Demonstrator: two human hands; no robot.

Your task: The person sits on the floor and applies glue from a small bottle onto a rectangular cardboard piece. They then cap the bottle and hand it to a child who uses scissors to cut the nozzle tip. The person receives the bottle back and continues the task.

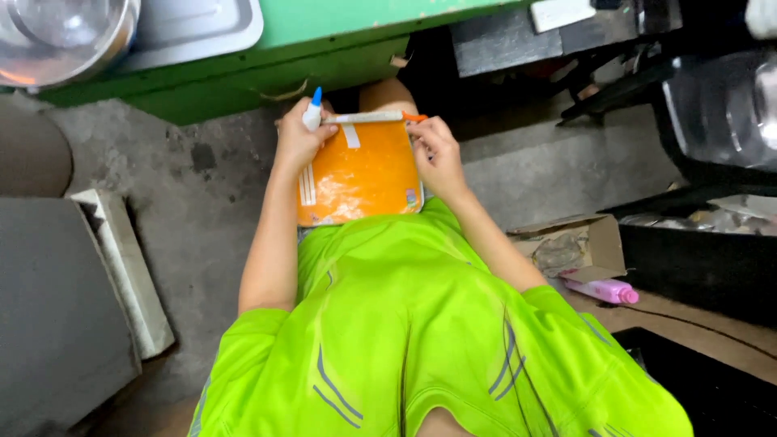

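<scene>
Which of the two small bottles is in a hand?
The white bottle with the blue tip, gripped in the left hand; the pink bottle lies untouched beside the cardboard box.

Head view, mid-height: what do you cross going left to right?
Grey slab → left hand gripping a blue-capped glue bottle → orange packet → right hand → open cardboard box → pink bottle.

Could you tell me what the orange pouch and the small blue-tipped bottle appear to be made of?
The orange pouch looks like thin glossy plastic film: it shines and creases under both hands. The small bottle in the left hand seems opaque white plastic with a blue nozzle, matte; its material stays uncertain.
</scene>
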